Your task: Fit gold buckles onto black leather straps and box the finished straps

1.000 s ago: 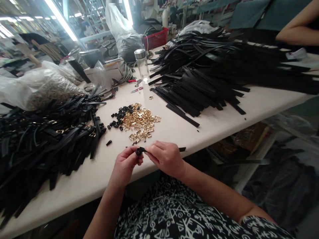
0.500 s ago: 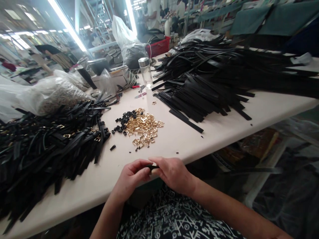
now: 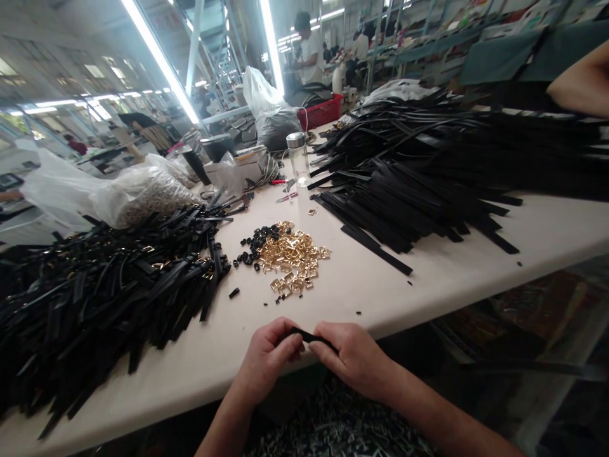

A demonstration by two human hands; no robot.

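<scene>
Between my left hand [image 3: 272, 350] and my right hand [image 3: 349, 350] runs a black strap [image 3: 308, 336], held at the table's front edge. My left thumb and fingers pinch one end of it. The right hand is closed on the strap a short way along, and the rest is hidden under that hand. Just beyond my hands lies a heap of gold buckles [image 3: 292, 254], with small black loops [image 3: 261, 240] piled against its left side. One short black piece [image 3: 233, 292] lies apart, nearer to me.
On the left lies a heap of black straps with buckles [image 3: 157, 279]. Plain black straps [image 3: 394, 197] are piled on the right. Farther back stand a glass bottle [image 3: 299, 162], a red basket [image 3: 321, 113] and plastic bags [image 3: 143, 187]. Another person's arm [image 3: 583, 82] enters at upper right.
My hands have moved slightly apart, and more of the black strap shows between them. The view has shifted, and another person's arm has appeared at upper right.
</scene>
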